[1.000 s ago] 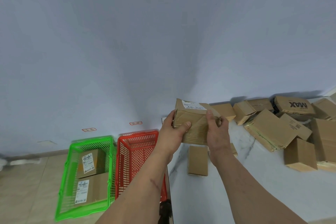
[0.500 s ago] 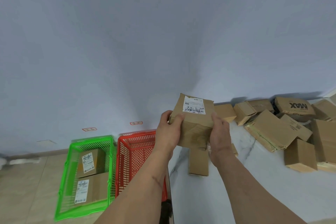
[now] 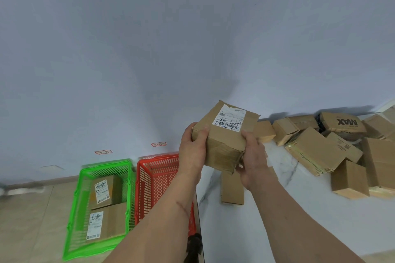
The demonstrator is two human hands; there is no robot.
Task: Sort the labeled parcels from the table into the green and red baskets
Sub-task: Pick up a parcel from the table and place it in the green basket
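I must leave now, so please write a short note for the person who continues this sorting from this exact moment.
Left hand and right hand hold one parcel above the table edge, label facing up.
Green basket: two labeled parcels inside. Red basket: nothing visible inside.
Left: read the label, drop this parcel in its basket, then sort the pile of boxes on the table.

Print on the white shipping label [image 3: 230,118] of the held brown cardboard parcel [image 3: 224,136]: too small to read. Same for the two small red-bordered wall tags [image 3: 103,152]. Left forearm hides the red plastic basket [image 3: 158,179] interior's near right part. Brown cardboard box pile [image 3: 342,149] on the white marble table [image 3: 267,220] is cut off at the right edge. Blurred dark object [image 3: 193,247] at the table's near edge: unidentifiable.
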